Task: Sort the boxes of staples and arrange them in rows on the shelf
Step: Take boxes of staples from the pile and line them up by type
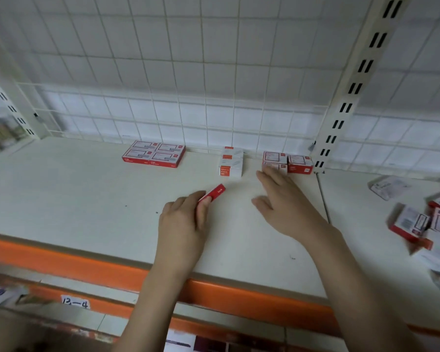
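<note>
The left hand point(182, 219) grips a red staple box point(212, 193) over the white shelf point(74, 189). The right hand point(285, 204) is flat with fingers spread, touching the red boxes point(287, 161) by the back wall. Loose boxes point(422, 224) lie right.

Left hand point(182, 222) gripping 1 red staple box point(213, 192), right hand point(283, 203) flat over shelf point(61, 189).

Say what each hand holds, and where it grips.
The left hand grips one red staple box by its near end. The right hand holds nothing, fingers straight.
</note>
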Tool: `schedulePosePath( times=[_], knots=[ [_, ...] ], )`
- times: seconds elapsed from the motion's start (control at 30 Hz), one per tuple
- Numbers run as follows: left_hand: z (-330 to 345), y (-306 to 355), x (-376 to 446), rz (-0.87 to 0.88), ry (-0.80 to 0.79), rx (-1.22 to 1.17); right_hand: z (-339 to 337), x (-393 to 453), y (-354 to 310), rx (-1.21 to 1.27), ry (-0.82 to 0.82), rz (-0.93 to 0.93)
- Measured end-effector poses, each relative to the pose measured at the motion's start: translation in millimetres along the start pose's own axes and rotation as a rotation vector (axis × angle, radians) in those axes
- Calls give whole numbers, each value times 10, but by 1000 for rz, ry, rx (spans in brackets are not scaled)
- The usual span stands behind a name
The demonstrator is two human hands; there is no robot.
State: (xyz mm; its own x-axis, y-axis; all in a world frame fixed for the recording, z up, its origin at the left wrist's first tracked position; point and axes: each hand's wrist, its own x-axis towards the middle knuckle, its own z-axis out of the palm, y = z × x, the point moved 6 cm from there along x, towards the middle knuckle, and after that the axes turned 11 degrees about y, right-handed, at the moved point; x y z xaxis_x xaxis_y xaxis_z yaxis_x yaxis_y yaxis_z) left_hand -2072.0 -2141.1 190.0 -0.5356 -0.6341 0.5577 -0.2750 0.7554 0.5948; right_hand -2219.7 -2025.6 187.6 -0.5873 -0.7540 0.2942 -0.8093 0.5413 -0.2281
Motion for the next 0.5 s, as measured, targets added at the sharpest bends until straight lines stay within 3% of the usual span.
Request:
schedulePosePath(
  times=[0.3, 0.5],
  knots=[
    [-46, -318, 201, -165, -40, -130, 37, 34, -105, -2, 1, 53],
    [-179, -616, 449, -104, -172, -165, 93, 187, -441, 31, 39, 118]
  ],
)
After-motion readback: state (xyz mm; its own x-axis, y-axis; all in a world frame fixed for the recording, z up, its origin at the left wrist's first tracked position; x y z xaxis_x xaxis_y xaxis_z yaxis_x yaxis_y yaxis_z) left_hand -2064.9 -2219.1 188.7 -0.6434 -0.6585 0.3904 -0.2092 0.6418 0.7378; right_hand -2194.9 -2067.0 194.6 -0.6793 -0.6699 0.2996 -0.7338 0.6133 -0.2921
